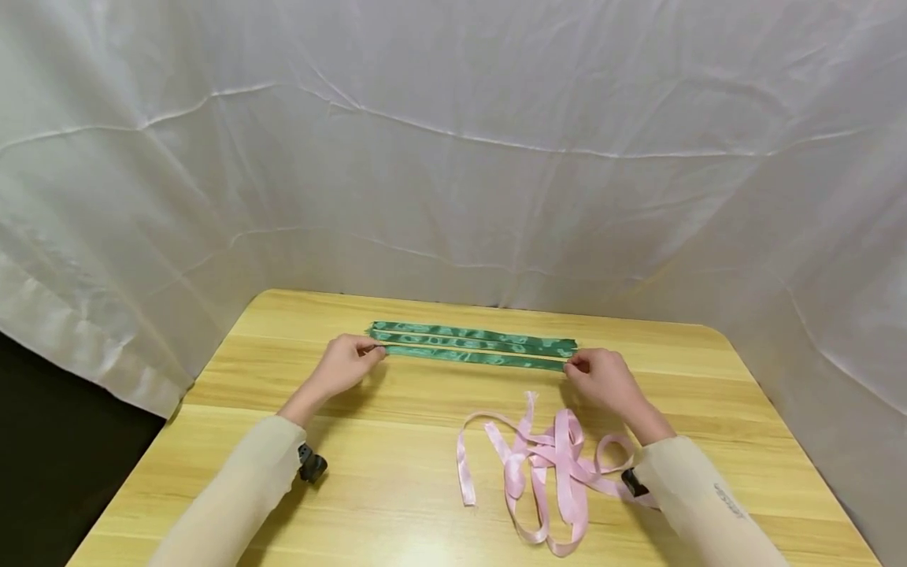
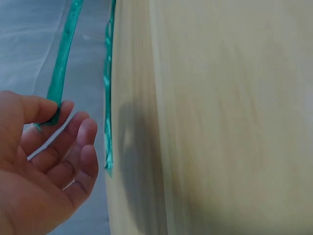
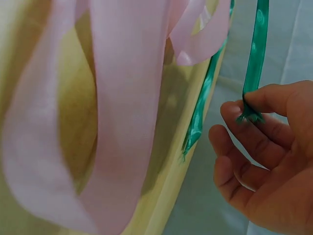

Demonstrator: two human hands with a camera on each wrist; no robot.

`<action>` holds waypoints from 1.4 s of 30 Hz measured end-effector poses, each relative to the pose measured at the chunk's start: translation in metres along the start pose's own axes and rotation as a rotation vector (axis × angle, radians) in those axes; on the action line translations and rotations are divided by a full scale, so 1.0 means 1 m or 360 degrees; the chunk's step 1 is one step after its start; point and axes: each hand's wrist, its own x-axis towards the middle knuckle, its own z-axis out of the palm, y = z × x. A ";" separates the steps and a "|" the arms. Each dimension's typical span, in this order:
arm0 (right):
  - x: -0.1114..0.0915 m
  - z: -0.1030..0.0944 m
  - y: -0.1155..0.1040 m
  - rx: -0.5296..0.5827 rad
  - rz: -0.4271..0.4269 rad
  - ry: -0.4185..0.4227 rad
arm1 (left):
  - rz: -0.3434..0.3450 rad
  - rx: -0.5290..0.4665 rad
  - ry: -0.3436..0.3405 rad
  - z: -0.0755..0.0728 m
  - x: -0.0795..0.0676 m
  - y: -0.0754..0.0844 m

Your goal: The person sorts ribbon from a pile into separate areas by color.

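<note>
A green satin ribbon strip (image 1: 468, 357) is stretched between my two hands, raised off the table. My left hand (image 1: 346, 364) pinches one end between thumb and index finger; in the left wrist view its other fingers are loosely bent. At the opposite end, my right hand (image 1: 604, 379) pinches the frayed tip of the same green strip (image 3: 257, 54). Just behind it, more green ribbon (image 1: 475, 334) lies along the tabletop in roughly parallel lengths, its frayed ends showing in the right wrist view.
A loose, tangled pink ribbon (image 1: 564, 465) lies in loops near my right forearm, partly under the right wrist camera (image 1: 634, 482). The wooden table (image 1: 397, 457) ends at a pale cloth backdrop (image 1: 453, 205) behind and at the sides.
</note>
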 end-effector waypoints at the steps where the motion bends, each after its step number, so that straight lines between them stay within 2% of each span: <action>1: 0.003 0.001 0.001 -0.0006 0.0011 -0.0010 | -0.0019 0.0011 0.0009 0.002 0.003 0.000; 7: 0.018 0.007 0.006 -0.0032 0.0107 -0.0083 | -0.0140 0.0098 0.0054 0.009 0.017 0.002; 15: 0.030 0.019 0.017 -0.0113 0.0210 -0.0135 | -0.0227 0.0254 0.0060 0.015 0.025 0.002; 22: 0.038 0.025 0.023 -0.0159 0.0279 -0.0138 | -0.0377 0.0359 0.0092 0.019 0.032 0.002; 30: 0.040 0.023 0.028 -0.0130 0.0411 -0.0114 | -0.0514 0.0397 0.0122 0.026 0.039 0.002; 42: 0.041 0.020 0.028 -0.0100 0.0456 -0.0091 | -0.0555 0.0463 0.0153 0.026 0.041 0.003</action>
